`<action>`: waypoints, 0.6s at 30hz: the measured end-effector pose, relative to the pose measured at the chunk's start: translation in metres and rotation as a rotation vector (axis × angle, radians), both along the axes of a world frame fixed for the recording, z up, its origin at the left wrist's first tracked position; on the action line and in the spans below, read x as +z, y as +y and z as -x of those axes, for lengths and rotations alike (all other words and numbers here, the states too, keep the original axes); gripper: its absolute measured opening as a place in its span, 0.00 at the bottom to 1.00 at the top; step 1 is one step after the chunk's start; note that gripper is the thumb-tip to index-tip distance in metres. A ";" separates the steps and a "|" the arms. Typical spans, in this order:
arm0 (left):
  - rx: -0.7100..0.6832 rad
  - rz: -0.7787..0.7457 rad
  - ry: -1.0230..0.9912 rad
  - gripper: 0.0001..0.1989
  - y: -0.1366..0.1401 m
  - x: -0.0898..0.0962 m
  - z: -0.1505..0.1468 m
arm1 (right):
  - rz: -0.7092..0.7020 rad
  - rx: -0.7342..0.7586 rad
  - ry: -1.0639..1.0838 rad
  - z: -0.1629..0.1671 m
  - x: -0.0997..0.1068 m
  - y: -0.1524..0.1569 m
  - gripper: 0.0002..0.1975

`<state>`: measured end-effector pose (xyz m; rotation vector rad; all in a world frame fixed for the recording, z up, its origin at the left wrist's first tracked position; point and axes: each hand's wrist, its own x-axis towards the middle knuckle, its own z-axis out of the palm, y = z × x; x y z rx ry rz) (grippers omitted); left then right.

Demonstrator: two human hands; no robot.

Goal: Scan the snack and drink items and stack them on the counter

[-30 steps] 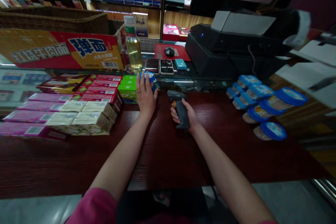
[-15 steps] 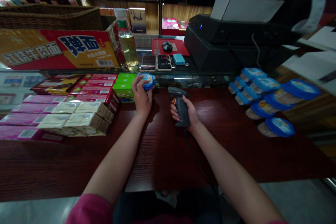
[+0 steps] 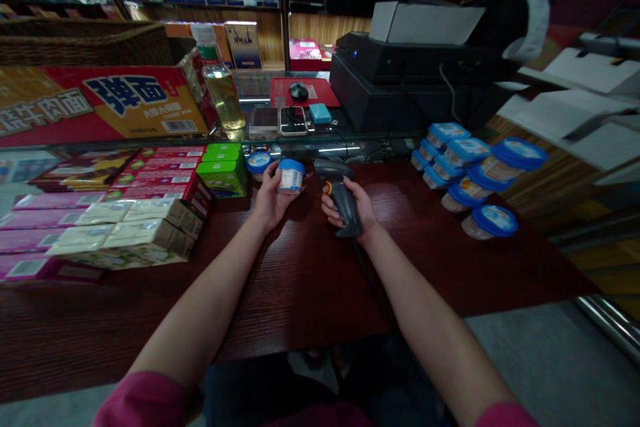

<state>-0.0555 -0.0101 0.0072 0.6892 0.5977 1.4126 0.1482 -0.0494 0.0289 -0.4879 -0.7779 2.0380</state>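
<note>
My left hand [image 3: 271, 203] grips a small round tub [image 3: 291, 178] with a blue lid, tilted so that its barcode label faces the scanner. Wrapped round the handle of a black barcode scanner [image 3: 340, 195] is my right hand [image 3: 359, 208]; the scanner's head points left toward the tub, a short gap apart. Just behind my left hand, another blue-lidded tub [image 3: 259, 164] rests beside the green boxes [image 3: 223, 177]. More blue-lidded tubs [image 3: 493, 221] and stacked blue-lidded boxes [image 3: 460, 150] stand on the right of the dark red table [image 3: 310, 287].
On the left lie cream cartons [image 3: 145, 235], pink boxes [image 3: 37, 240] and red boxes [image 3: 157, 173]. Behind them stand a printed carton [image 3: 150, 103] and a bottle of yellow liquid [image 3: 223, 97]. Phones [image 3: 293, 121], a mouse [image 3: 299, 91] and a black machine [image 3: 395, 97] occupy the back counter.
My left hand has turned the tub so its labelled side shows, and a second tub now shows behind it. The scanner stays in my right hand. The view has shifted to the right.
</note>
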 end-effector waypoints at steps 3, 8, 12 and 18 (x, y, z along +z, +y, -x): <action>0.011 -0.022 0.022 0.23 0.003 0.000 0.002 | -0.029 0.044 -0.020 0.001 0.002 -0.004 0.20; 0.061 -0.018 0.059 0.26 0.006 -0.003 0.002 | -0.045 0.053 -0.074 0.004 -0.001 -0.005 0.19; 0.085 0.000 0.057 0.28 0.005 -0.003 0.003 | -0.043 0.046 -0.107 0.005 -0.003 -0.004 0.19; 0.115 0.014 -0.021 0.20 0.004 -0.001 0.002 | -0.055 0.015 -0.122 0.007 -0.002 -0.005 0.19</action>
